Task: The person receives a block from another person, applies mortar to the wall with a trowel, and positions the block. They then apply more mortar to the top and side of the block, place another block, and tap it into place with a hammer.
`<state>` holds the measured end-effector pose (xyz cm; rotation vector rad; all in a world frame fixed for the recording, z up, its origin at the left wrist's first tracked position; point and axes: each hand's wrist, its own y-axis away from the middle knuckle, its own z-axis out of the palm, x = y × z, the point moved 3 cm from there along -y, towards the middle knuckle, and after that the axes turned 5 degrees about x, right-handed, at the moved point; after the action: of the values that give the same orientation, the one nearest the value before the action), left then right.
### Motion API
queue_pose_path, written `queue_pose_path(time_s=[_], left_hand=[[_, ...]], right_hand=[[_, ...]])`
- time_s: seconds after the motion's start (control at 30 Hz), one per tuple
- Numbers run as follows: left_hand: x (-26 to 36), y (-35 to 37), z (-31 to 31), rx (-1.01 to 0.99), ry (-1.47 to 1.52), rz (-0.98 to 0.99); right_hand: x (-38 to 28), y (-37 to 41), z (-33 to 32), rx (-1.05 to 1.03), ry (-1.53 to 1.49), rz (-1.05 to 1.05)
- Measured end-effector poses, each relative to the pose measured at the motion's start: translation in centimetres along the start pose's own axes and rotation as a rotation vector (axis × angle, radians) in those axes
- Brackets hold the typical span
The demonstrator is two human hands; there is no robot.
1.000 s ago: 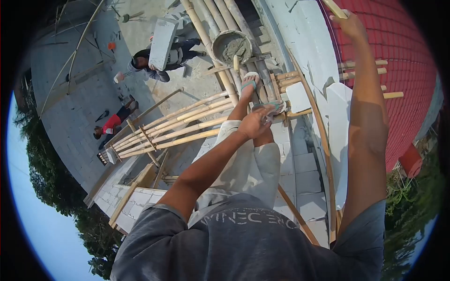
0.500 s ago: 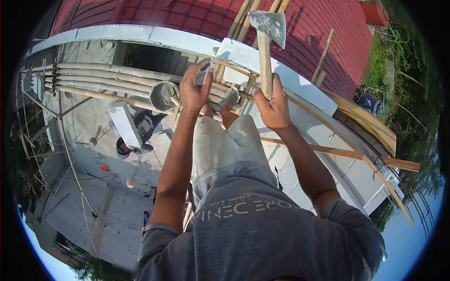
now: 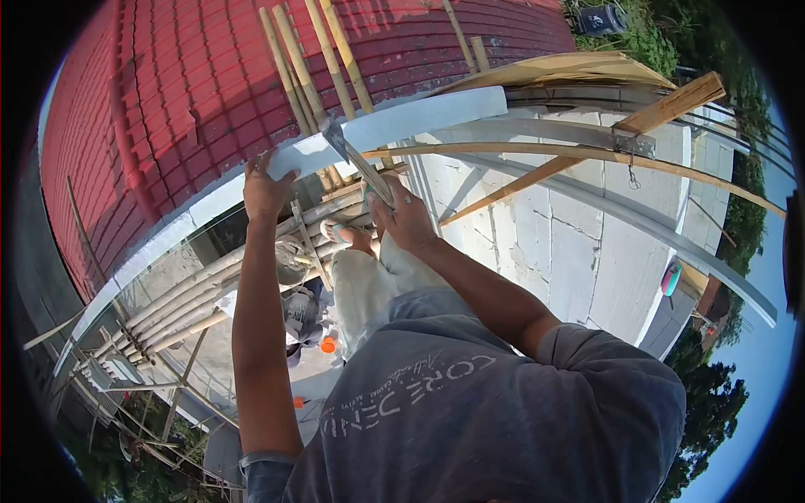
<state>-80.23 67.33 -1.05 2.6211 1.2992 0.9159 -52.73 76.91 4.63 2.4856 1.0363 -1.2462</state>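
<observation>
My right hand is wrapped round the wooden handle of a hatchet. Its grey metal head lies against the front edge of a long white block, which sits along the top of the wall. Thumb and fingers spread, my left hand touches the white wall top left of the hatchet. Below, my sandalled foot stands on bamboo poles.
Beyond the wall slopes a red tiled roof, with several bamboo poles leaning over it. A timber beam and a curved wooden strip cross at right. Lower down, a person is near an orange object.
My view has swung to the right. The hatchet came down from upright onto the white block. My left hand went from raised in the air to the wall top.
</observation>
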Motion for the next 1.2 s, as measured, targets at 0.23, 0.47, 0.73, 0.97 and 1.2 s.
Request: queue_pose_path(time_s=[0.23, 0.47, 0.73, 0.97, 1.2], left_hand=[[-0.1, 0.0, -0.4, 0.017, -0.002, 0.05], [-2.7, -1.8, 0.7, 0.058, 0.0, 0.231], [-3.1, -5.0, 0.6, -0.118, -0.169, 0.208], [-3.1, -7.1, 0.0, -0.27, -0.175, 0.22], [-3.5, -6.1, 0.3, -0.066, -0.314, 0.311]], right_hand=[[2.2, 0.8, 0.1, -0.223, 0.035, 0.384], [6.5, 4.0, 3.9, -0.036, 0.268, 0.206], [-0.3, 0.1, -0.5, -0.329, -0.011, 0.572], [3.3, 1.3, 2.5, -0.207, -0.026, 0.668], [2.7, 1.1, 2.6, -0.122, -0.003, 0.437]])
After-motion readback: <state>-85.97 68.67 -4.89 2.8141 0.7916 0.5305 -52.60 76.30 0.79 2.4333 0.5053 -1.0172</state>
